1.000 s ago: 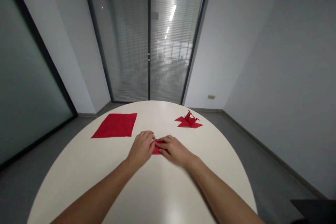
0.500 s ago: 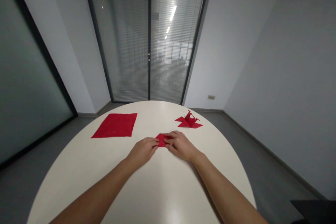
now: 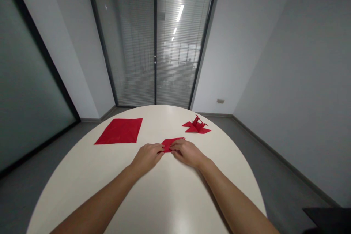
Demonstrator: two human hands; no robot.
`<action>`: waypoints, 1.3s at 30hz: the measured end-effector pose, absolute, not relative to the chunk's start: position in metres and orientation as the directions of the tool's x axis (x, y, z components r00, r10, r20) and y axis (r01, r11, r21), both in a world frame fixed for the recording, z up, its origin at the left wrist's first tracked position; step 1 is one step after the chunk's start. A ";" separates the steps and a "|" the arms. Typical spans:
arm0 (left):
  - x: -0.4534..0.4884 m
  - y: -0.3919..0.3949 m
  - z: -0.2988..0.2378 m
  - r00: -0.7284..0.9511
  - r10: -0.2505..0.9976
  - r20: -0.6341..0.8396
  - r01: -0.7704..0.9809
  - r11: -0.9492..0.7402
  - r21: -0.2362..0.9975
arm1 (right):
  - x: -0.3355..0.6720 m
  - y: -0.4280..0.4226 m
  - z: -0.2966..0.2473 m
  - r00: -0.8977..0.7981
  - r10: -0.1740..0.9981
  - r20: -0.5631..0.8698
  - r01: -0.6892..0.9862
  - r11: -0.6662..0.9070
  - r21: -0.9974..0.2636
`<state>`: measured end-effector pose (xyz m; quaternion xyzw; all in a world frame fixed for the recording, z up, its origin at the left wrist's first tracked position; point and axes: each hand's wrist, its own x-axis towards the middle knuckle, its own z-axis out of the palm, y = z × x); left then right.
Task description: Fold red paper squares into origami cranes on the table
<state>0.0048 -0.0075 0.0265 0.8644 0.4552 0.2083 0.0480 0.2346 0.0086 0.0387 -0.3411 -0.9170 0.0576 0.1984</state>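
A small folded piece of red paper [image 3: 168, 144] lies on the table between my hands. My left hand [image 3: 149, 155] has its fingertips closed on the paper's left corner. From the right, my right hand [image 3: 188, 152] reaches over the paper, its fingers bent and pinching the near part. Part of the paper and its right side are hidden under that hand. Beyond my right hand stand folded red paper cranes [image 3: 196, 125] with pointed necks and spread wings, apart from my fingers.
A flat sheet of red paper [image 3: 119, 131] lies at the far left of the round white table [image 3: 153, 197]. Glass panels with blinds [image 3: 178, 76] stand behind the table. A dark object [image 3: 326, 219] shows at the lower right.
More of the folded paper's far edge now shows beyond my right fingers, stretching farther right. My right fingers have shifted slightly down and left. My left hand stays at the left corner.
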 end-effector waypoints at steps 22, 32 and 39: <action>0.003 -0.004 0.016 0.432 0.812 0.392 0.683 -0.578 0.446 | 0.233 0.012 0.037 -0.549 0.764 0.339 0.743 0.632 -0.220; 0.003 -0.006 0.020 0.506 0.764 0.399 0.649 -0.643 0.407 | 0.231 0.016 0.036 -0.529 0.765 0.367 0.749 0.624 -0.223; 0.003 -0.008 0.024 0.533 0.752 0.388 0.689 -0.652 0.317 | 0.223 0.007 0.041 -0.586 0.735 0.342 0.730 0.662 -0.171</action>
